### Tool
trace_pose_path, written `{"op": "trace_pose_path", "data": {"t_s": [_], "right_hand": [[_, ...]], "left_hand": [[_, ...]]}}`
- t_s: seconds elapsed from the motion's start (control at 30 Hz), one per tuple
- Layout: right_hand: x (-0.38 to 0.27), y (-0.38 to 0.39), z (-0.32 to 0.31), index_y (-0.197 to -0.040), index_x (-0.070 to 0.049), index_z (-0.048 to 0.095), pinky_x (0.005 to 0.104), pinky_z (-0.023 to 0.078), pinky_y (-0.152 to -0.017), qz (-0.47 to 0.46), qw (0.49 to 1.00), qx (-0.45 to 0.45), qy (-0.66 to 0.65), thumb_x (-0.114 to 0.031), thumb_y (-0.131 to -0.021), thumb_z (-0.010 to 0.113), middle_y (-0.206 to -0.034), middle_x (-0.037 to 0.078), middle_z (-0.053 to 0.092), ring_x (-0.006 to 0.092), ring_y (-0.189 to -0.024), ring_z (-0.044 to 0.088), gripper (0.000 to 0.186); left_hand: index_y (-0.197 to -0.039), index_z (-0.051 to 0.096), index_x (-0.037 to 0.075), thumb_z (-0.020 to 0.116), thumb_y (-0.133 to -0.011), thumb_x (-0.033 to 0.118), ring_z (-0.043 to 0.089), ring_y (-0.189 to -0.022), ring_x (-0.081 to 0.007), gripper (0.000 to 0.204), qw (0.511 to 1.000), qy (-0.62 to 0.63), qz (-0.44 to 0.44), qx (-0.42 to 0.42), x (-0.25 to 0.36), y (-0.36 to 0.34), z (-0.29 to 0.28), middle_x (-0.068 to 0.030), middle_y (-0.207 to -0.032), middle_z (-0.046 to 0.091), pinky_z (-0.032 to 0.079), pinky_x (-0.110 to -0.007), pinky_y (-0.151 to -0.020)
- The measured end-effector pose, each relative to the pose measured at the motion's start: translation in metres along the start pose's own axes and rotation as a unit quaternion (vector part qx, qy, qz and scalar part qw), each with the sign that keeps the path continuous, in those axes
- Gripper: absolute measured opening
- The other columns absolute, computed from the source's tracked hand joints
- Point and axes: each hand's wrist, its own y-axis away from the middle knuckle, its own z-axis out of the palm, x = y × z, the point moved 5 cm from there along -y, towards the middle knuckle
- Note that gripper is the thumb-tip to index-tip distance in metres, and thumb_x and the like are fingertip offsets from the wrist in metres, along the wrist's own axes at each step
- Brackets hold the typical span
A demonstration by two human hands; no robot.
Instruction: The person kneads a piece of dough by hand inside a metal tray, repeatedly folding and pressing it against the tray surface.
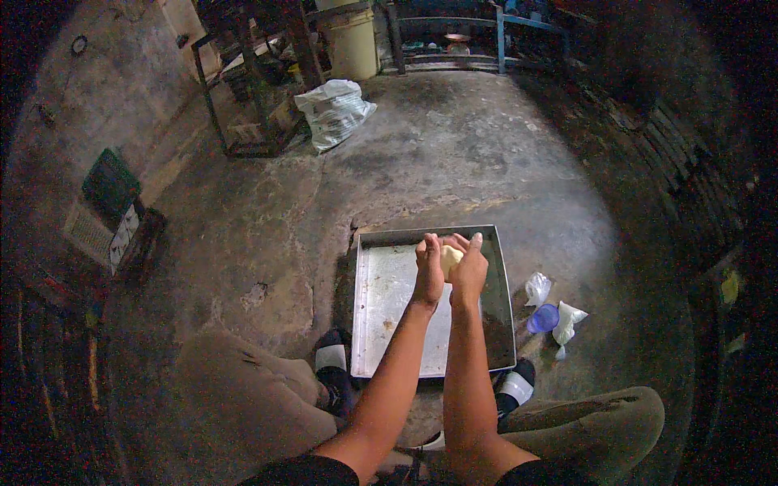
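We clasp a pale yellow dough-like lump (450, 261) between our left hand (429, 271) and right hand (470, 271), over the metal tray's (389, 308) far part.

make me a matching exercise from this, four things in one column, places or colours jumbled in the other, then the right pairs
1. pale lump
2. metal tray
3. small round container
4. large sack

A. blue
B. white, beyond the metal tray
C. between the left hand and right hand
D. silver-coloured, square

Pairs: 1-C, 2-D, 3-A, 4-B
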Motion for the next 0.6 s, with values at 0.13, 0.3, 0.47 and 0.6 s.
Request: {"op": "trace_pose_path", "data": {"t_s": [0.13,0.3,0.47,0.6], "right_hand": [[-0.011,0.008,-0.003,-0.097,0.005,0.071,0.0286,0.049,-0.066,-0.03,0.996,0.019,0.078,-0.056,-0.098,0.04,-0.088,0.014,0.071,0.0181,-0.072,0.064,0.068],[-0.006,-0.003,-0.001,-0.067,0.002,0.067,0.0383,0.044,-0.059,-0.022,0.986,-0.073,0.147,-0.057,-0.098,0.038,-0.06,0.012,0.063,0.0215,-0.058,0.06,0.073],[0.005,-0.013,-0.016,-0.063,0.002,0.06,0.0399,0.041,-0.056,-0.036,0.991,-0.005,0.132,-0.053,-0.1,0.036,-0.058,0.01,0.059,0.0205,-0.055,0.053,0.069],[0.005,-0.002,-0.01,-0.063,-0.002,0.058,0.0398,0.042,-0.055,0.01,0.997,0.0,0.072,-0.053,-0.099,0.039,-0.056,0.007,0.057,0.0191,-0.053,0.055,0.065]], "left_hand": [[-0.151,0.016,0.008,0.026,-0.091,0.072,0.026,-0.138,-0.0259,0.087,0.995,-0.007,-0.032,-0.096,0.004,0.006,0.001,-0.0125,-0.154,0.015,0.02,-0.037,-0.114],[-0.154,0.006,0.013,0.021,-0.088,0.076,0.016,-0.144,-0.0289,0.093,0.988,-0.076,0.014,-0.136,0.025,0.009,0.003,-0.0186,-0.158,0.01,0.015,-0.038,-0.116],[-0.153,0.015,0.01,0.022,-0.088,0.076,0.021,-0.143,-0.0275,0.093,0.959,-0.182,0.1,-0.194,0.034,0.023,0.022,-0.0174,-0.154,0.025,0.015,-0.041,-0.116],[-0.149,0.027,0.006,0.026,-0.095,0.065,0.03,-0.14,-0.0299,0.08,0.963,-0.052,0.101,-0.244,0.035,0.023,0.015,-0.0157,-0.151,0.032,0.018,-0.04,-0.116]]}}
